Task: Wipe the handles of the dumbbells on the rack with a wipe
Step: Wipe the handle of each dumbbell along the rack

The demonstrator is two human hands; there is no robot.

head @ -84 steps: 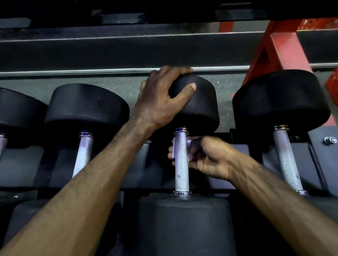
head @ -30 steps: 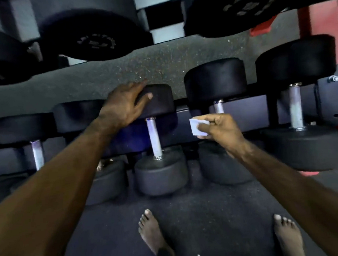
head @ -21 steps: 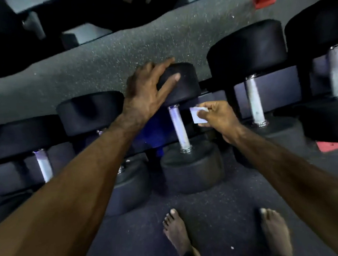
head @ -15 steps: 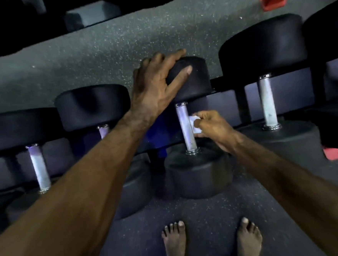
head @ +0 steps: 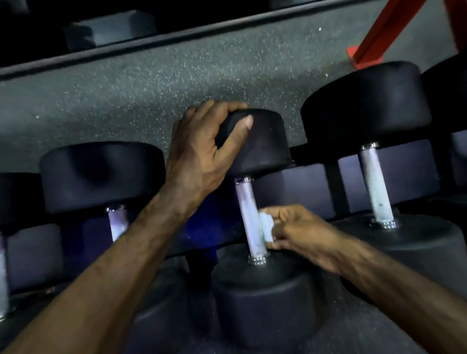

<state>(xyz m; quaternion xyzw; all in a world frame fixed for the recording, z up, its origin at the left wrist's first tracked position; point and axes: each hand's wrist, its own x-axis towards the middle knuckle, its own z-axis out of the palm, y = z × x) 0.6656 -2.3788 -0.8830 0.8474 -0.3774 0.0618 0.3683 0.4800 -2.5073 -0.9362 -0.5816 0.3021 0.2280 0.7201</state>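
- A moment ago my right hand held the wipe out in the air, apart from any handle. Now it has come in, and the wipe is pressed against the right side of the handle of the middle dumbbell, low down near the collar.
- My right fingers are curled, pinching the small pale wipe against the bar. Whether it wraps round the back of the bar I cannot tell.
- My left hand has stayed where it was, fingers and thumb gripping the far head of that same dumbbell to steady it on the rack.
- I judge that the move to this dumbbell is over and its wiping is just starting; only the lower part of the bar is touched so far.
- The next dumbbell stands just to the right and two more handles show to the left; the picture doesn't tell which are done.
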